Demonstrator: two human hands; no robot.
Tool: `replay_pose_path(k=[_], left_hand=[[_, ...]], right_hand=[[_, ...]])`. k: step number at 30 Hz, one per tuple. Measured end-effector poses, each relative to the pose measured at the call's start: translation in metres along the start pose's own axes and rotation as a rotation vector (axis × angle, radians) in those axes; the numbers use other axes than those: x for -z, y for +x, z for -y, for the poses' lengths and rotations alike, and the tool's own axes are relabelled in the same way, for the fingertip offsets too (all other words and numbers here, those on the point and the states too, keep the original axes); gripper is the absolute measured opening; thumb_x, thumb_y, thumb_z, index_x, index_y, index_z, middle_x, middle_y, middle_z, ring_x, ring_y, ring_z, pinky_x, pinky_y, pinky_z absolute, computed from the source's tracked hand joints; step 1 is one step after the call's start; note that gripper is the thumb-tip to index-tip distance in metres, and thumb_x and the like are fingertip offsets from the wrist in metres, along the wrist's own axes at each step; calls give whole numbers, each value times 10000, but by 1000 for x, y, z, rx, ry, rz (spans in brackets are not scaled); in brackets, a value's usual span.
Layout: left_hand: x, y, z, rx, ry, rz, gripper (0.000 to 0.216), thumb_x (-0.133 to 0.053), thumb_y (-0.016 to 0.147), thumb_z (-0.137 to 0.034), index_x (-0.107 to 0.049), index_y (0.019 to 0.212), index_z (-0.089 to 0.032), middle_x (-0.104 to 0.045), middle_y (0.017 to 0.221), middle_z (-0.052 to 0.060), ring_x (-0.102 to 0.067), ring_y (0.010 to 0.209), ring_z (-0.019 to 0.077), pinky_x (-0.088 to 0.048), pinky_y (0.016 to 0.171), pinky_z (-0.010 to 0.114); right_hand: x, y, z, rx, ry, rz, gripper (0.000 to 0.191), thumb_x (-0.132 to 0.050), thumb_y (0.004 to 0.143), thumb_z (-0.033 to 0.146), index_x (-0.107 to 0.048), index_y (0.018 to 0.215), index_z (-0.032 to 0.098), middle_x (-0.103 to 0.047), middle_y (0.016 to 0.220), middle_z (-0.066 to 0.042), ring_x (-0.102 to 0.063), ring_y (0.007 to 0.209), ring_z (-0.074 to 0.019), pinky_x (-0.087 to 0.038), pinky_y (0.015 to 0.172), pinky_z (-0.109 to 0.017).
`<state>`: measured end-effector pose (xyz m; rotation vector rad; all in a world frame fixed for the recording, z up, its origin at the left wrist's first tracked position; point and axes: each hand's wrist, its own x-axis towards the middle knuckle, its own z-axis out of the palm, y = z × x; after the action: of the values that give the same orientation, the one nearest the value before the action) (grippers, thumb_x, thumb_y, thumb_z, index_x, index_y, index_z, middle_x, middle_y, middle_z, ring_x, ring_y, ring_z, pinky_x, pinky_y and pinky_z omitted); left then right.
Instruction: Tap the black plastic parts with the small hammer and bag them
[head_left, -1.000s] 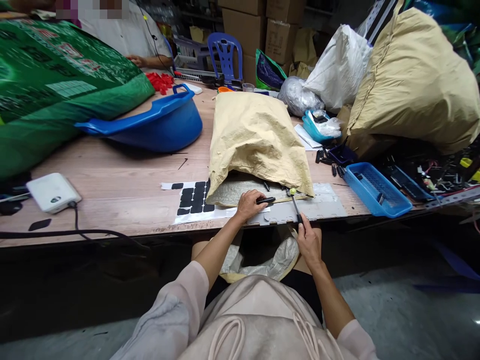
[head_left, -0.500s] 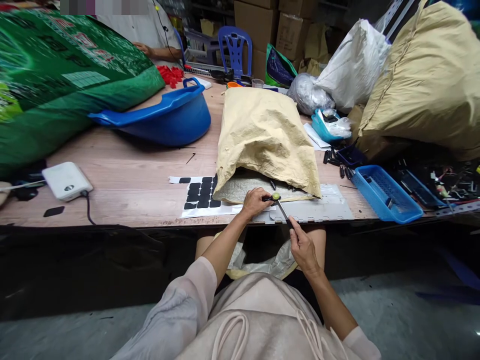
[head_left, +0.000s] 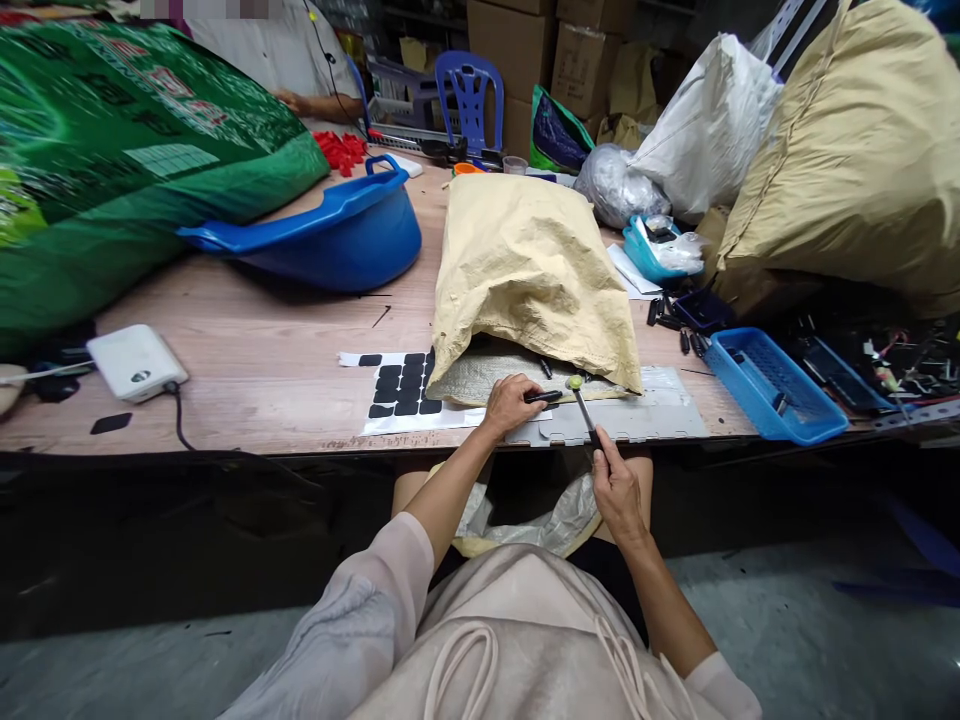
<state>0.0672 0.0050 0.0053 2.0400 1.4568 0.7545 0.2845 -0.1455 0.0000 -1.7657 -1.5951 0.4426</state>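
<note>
Down in the lap a crumpled plastic bag lies open below the near edge of the tabletop. Just above it, the right hand has its fingers wrapped tight round the handle end of the small hammer. Half a second ago the yellow-green head was down on the part; now it is up and off to the right, clear of it. That looks like the backswing between taps, so the tapping seems to be mid-run, not finished.

The left hand has barely shifted and keeps its fingers closed round the black piece. It pins the piece flat on the grey plate at the near edge, right at the mouth of the yellow sack.

To the left, a sheet of black pads pokes out from under that sack. Right of the plate, a blue basket sits at the near edge; well left, so does a white box with its cable.

Further back rests a blue basin, tilted against the green sack. At the far edge, another person's hand lies near a heap of red parts.
</note>
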Motion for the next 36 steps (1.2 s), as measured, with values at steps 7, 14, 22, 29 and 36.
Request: replay_pose_path(k=[7,14,22,29,36], left_hand=[[-1,-2,0,-19,45,-5,204,-796,791,-266,-783,991,-231,-728,957,35,-654,990,238,-477,939,372],[-3,-2,4,-23,72,9,143,-750,866,-300,-779,995,-246,-719,966,41,-643,1021,247,-467,935,383],[8,-20,-5,-121,-28,4,187,-645,951,-362,-760,1000,-222,-715,980,62,-628,997,244,-483,929,395],[-12,-116,-29,-180,-199,339,268,-554,1006,-424,-745,1091,-258,-768,1017,43,-707,926,202,-521,854,307],[-57,-120,-2,324,96,474,327,-545,1003,-379,-729,1230,-231,-786,1186,125,-724,1144,300,-531,906,368]], right_hand=[[10,13,-7,-65,-245,-29,501,-449,1037,295,-623,1496,197,-774,1277,-120,-773,1055,-253,-604,870,-298],[9,13,-5,-86,-328,-3,511,-439,1049,267,-588,1532,188,-815,1083,-133,-779,851,-248,-566,726,-270],[5,13,-8,-133,-324,18,527,-410,1055,278,-546,1561,226,-783,1230,-128,-789,892,-258,-591,757,-299],[4,12,-12,-122,-263,18,544,-410,1045,296,-540,1567,212,-755,1308,-142,-791,934,-280,-608,797,-327],[3,13,-15,-102,-210,-14,552,-430,1027,305,-554,1555,203,-768,1281,-134,-785,965,-264,-610,821,-307]])
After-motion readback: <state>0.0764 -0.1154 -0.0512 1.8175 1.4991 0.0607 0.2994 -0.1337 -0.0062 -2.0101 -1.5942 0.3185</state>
